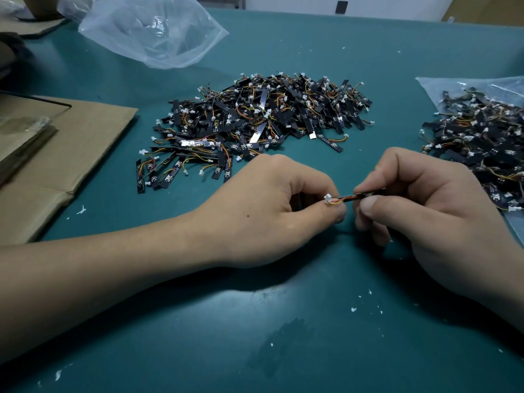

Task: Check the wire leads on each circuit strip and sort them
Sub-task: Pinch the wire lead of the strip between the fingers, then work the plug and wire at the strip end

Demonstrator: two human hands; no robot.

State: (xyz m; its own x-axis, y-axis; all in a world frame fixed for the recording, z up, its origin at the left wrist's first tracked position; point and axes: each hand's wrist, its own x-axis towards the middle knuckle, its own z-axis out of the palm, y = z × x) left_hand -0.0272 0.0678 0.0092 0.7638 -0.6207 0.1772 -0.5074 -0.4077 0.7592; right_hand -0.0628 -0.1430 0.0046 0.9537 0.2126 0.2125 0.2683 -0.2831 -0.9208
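Holding one circuit strip [368,193] low over the worktop [255,321], centre-front. R hand [419,211] pinches the black board end, thumb + fingers. L hand [263,211] pinches the wire leads [338,200] by the white connector [328,197]. Big loose pile of strips [255,123] lies just behind. 2nd pile [476,137] sits on a flat plastic bag [442,83] at right. Crumpled bag [153,29] far back, cardboard [71,154] left.

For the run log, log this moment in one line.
left hand: pinches wire leads | right hand: pinches circuit strip | loose pile: behind hands | second pile: on plastic bag, right
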